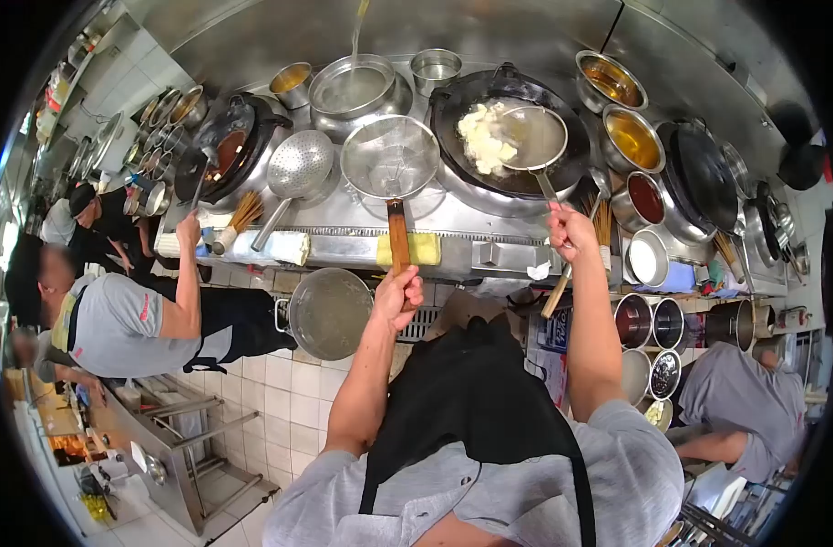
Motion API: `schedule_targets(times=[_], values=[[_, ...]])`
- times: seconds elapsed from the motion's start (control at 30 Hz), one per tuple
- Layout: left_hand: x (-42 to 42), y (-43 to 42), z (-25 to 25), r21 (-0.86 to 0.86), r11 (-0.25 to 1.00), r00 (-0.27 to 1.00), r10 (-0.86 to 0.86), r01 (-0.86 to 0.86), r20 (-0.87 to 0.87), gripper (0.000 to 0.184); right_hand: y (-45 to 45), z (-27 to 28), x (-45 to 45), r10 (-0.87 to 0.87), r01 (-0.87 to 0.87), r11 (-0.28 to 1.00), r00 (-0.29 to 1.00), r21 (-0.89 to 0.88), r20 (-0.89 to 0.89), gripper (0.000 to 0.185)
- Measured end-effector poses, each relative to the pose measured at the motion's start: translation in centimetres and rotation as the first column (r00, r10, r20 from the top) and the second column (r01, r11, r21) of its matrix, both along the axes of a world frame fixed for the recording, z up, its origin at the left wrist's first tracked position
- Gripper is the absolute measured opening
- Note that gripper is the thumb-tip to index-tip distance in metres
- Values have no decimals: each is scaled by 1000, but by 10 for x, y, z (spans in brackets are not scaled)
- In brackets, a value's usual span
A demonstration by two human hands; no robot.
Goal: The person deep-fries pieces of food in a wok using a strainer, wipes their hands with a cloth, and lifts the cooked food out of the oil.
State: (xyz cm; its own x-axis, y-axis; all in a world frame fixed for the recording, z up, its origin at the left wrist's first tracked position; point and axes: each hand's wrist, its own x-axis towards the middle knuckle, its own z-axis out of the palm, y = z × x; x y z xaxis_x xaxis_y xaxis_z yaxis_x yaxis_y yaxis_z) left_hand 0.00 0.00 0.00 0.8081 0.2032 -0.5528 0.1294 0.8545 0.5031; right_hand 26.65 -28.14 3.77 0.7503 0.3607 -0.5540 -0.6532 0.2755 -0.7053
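Note:
My left hand [398,294] is closed around the wooden handle of a round mesh strainer [389,159], which is held over the steel counter left of the wok. My right hand [571,232] grips a long-handled ladle [533,139]; its wooden end sticks out below my fist. The ladle's round bowl is in the large black wok [453,118]. Beside the bowl, pale white chunks [486,139] lie in the wok; I cannot tell what food they are.
A perforated skimmer [300,164] rests on the counter [344,219]. Water runs into a steel basin [353,87] behind. Bowls of amber liquid [633,141] stand right of the wok. A co-worker [129,324] cooks at a wok on the left; another person [745,401] bends at right.

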Motion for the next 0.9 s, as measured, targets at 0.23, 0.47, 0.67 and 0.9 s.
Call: schedule_targets(times=[0.23,0.47,0.67,0.9], values=[[-24,-4,34,183,983,999,-17,22,-29,14,-14,34,-40,63,-51,992,993,-116,99,24],[-28,-6,36,260,964,997,-45,59,-59,18,18,19,-28,271,21,809,873,-587,404,40],[-23,-13,37,262,963,998,-42,54,-52,17,87,-26,15,127,65,883,920,-464,372,28],[-21,-17,38,290,955,998,-45,57,-49,16,86,-7,37,-46,45,994,999,103,3,11]])
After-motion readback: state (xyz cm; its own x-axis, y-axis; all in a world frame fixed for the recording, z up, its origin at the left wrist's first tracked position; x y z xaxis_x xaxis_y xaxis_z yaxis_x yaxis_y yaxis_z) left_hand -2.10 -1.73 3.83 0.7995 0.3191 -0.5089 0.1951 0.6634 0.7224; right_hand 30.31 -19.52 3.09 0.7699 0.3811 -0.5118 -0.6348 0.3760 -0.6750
